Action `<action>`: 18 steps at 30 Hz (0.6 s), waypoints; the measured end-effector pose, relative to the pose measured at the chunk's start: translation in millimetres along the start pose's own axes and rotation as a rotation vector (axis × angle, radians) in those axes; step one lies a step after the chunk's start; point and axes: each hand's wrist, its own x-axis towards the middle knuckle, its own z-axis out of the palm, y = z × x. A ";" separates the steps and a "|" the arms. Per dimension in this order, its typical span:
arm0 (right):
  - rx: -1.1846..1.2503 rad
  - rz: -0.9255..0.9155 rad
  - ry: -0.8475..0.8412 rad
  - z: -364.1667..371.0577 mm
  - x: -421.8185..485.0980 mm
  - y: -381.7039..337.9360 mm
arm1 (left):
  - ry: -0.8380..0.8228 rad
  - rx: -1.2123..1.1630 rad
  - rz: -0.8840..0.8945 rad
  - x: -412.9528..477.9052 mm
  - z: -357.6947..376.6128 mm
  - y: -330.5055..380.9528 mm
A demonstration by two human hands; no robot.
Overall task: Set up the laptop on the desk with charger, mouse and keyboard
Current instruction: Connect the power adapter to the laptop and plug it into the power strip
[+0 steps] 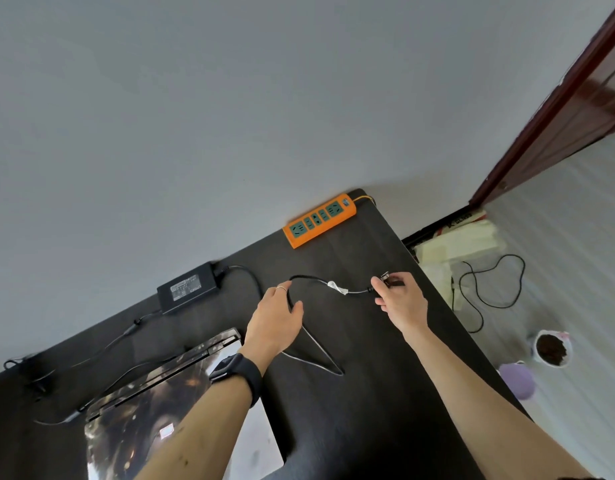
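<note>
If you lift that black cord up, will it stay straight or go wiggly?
Probably wiggly: the cord curves between the left hand and right hand and lies in loose bends on the desk. It likely feels light, being thin.

No text can be read for certain. The power brick, left of the orange power strip on the worktop, has a grey label with one pale brand word and fine print, all too small to read. Right of the strip, a bag shows blurred bold dark letters, and the laptop has an illegible red-and-white sticker.
</note>
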 end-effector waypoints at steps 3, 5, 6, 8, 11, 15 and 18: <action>0.017 -0.120 0.081 -16.3 -7.7 -8.5 | -0.029 0.037 0.025 2.7 -4.0 -1.3; 0.040 -0.160 0.127 -27.2 -13.4 -22.0 | -0.047 0.054 0.056 3.9 -7.3 1.1; 0.032 -0.174 0.144 -32.7 -17.5 -31.4 | -0.047 0.067 0.076 3.8 -9.5 4.5; 0.023 -0.194 0.177 -44.2 -26.5 -51.7 | -0.021 0.089 0.141 2.4 -15.1 14.9; 0.118 -0.204 0.132 -60.5 -37.0 -80.4 | 0.027 0.096 0.293 -3.5 -24.4 38.4; 0.370 -0.053 -0.134 -77.0 -50.3 -110.9 | 0.007 0.094 0.456 -12.2 -31.5 70.7; 0.407 0.012 -0.213 -85.0 -62.6 -120.1 | -0.040 0.149 0.540 -16.5 -31.7 84.3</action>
